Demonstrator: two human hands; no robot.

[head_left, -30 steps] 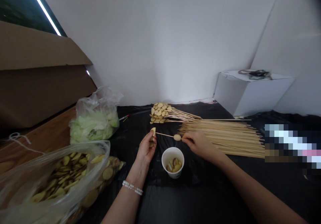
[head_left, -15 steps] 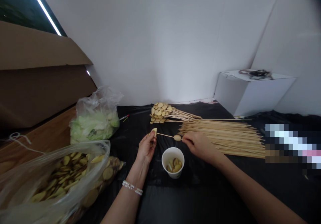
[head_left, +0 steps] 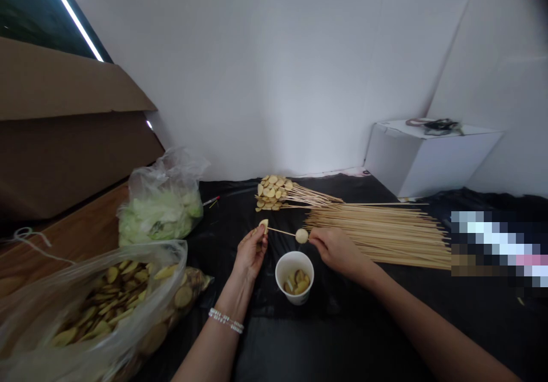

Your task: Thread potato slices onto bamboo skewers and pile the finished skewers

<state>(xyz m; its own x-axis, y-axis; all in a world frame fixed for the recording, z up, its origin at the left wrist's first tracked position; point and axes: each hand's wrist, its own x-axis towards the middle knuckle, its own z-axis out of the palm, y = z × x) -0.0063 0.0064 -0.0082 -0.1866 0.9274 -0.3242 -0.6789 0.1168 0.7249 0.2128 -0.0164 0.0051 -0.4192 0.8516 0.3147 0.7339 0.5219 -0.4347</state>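
Note:
My left hand (head_left: 252, 249) pinches a potato slice (head_left: 264, 225) at the left end of a thin wooden skewer (head_left: 280, 231). My right hand (head_left: 336, 248) is closed on the skewer farther right. Just beside the right fingertips, another potato slice (head_left: 302, 236) is threaded on the stick, its round face turned toward me. Below the skewer stands a white paper cup (head_left: 281, 288) with several slices inside. Behind my hands lies a bundle of skewers with slices (head_left: 274, 191) on their left ends. Bare bamboo skewers (head_left: 394, 234) are spread out behind my right hand.
An open clear bag of potato slices (head_left: 117, 296) sits at the left front. Behind it is a plastic bag of pale green vegetables (head_left: 165, 213). A red pen (head_left: 211, 201) lies near the back of the black sheet (head_left: 299, 348). At the right rear stands a white box (head_left: 423, 156).
The slice near my right hand has turned from a narrow oval to a rounder face. My hands stay nearly in place, with a slight view shift.

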